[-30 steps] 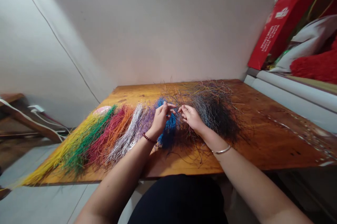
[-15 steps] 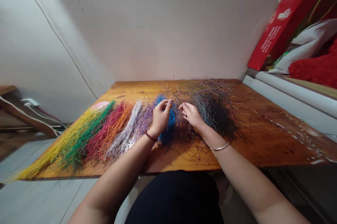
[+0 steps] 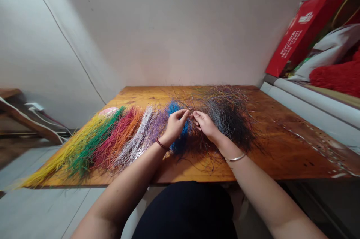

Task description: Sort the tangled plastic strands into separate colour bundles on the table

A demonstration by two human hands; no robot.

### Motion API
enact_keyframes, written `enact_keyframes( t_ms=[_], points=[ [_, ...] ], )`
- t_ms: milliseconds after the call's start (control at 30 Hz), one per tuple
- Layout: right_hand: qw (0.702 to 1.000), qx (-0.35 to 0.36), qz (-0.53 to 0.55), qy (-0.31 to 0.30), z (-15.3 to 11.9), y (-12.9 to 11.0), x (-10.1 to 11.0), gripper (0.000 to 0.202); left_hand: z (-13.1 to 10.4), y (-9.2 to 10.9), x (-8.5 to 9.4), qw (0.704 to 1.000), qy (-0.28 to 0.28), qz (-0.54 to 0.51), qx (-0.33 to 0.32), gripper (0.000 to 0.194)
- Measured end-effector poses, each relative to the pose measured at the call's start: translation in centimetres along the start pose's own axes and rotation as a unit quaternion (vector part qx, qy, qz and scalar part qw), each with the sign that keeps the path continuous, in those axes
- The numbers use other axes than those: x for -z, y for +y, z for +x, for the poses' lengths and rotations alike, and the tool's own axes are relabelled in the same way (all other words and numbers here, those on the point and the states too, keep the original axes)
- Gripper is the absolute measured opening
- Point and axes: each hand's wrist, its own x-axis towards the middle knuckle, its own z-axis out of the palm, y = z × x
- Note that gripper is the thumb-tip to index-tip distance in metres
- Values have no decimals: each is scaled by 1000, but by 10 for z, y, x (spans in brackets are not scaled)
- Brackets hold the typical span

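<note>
My left hand (image 3: 177,122) and my right hand (image 3: 204,123) meet fingertip to fingertip over the middle of the table. Both are closed in a pinch on thin wire-like strands (image 3: 184,99), which fan out beyond the fingers; how many each holds I cannot tell. Beneath my left hand lies a blue bundle of strands (image 3: 180,142). To the right of my right hand spreads a pile of grey strands (image 3: 218,113), with black strands (image 3: 239,128) beside it. Loose mixed strands (image 3: 206,145) lie under and below my right hand.
Left on the wooden table (image 3: 284,156) lie yellow (image 3: 60,156), green (image 3: 95,145), red (image 3: 114,138), orange (image 3: 128,130), white (image 3: 135,138) and purple strands (image 3: 154,128). A pink round object (image 3: 108,111) sits behind them. At right stands a red box (image 3: 306,33).
My hands have come together from a small gap, the fingertips now meeting. The view has shifted slightly; the bundles look unmoved.
</note>
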Motion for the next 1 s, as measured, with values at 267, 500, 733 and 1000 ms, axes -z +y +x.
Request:
enact_keyframes(
  t_ms=[267, 500, 733, 1000],
  points=[
    [999, 8, -43, -23, -1, 0, -1, 43, -2, 8, -2, 998, -36, -49, 22, 36],
    [991, 49, -122, -7, 0, 4, 2, 40, -4, 3, -2, 999, -17, -23, 15, 38],
    [969, 108, -221, 0, -1, 4, 4, 34, -4, 2, -3, 999, -2, -27, 37, 40],
    [961, 102, -257, 5, -2, 3, 4, 37, -3, 3, -5, 999, 6, -35, 37, 37]
  ],
)
